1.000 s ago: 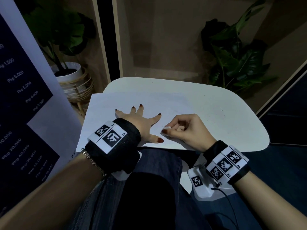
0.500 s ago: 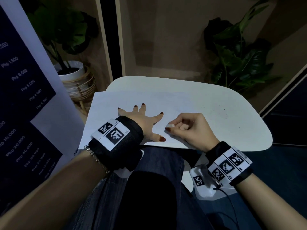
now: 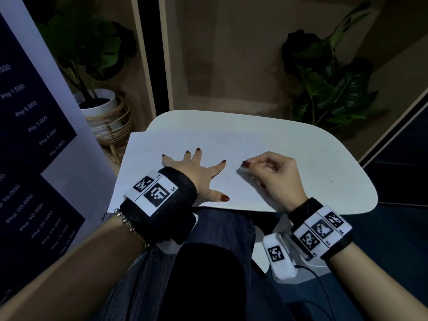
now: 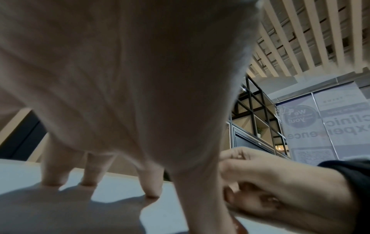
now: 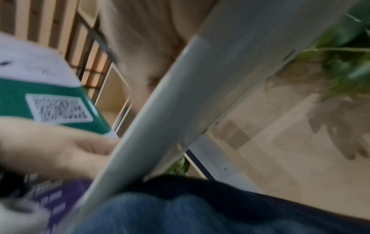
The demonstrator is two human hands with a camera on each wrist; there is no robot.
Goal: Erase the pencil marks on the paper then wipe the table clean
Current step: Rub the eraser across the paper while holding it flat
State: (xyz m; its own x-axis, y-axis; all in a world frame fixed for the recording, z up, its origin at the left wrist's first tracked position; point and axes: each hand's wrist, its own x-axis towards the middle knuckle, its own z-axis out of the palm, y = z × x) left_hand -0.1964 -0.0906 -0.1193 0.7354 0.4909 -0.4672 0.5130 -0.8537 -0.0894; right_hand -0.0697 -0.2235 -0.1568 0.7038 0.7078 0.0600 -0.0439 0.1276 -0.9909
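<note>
From the head view, the left hand [image 3: 196, 172] lies flat on the paper [image 3: 176, 144], fingers spread and straight, pinning the sheet to the white worktop [image 3: 324, 158]. The right hand [image 3: 275, 174] sits just beside it at the sheet's right part, wrist low, fingers curled; its grip pinches a small white eraser [image 3: 242, 170] between thumb and forefinger, the eraser's end down on the paper. A few dark specks dot the worktop to the right of the sheet.

From the left wrist view, the left hand's fingertips [image 4: 152, 195] press on the pale paper [image 4: 50, 210], fingers straight, while the right hand [image 4: 270, 186] is curled close alongside.

The right wrist view is blurred; it shows the worktop's edge [image 5: 160, 118] slanting across, with denim below, and the right grip cannot be made out there.
</note>
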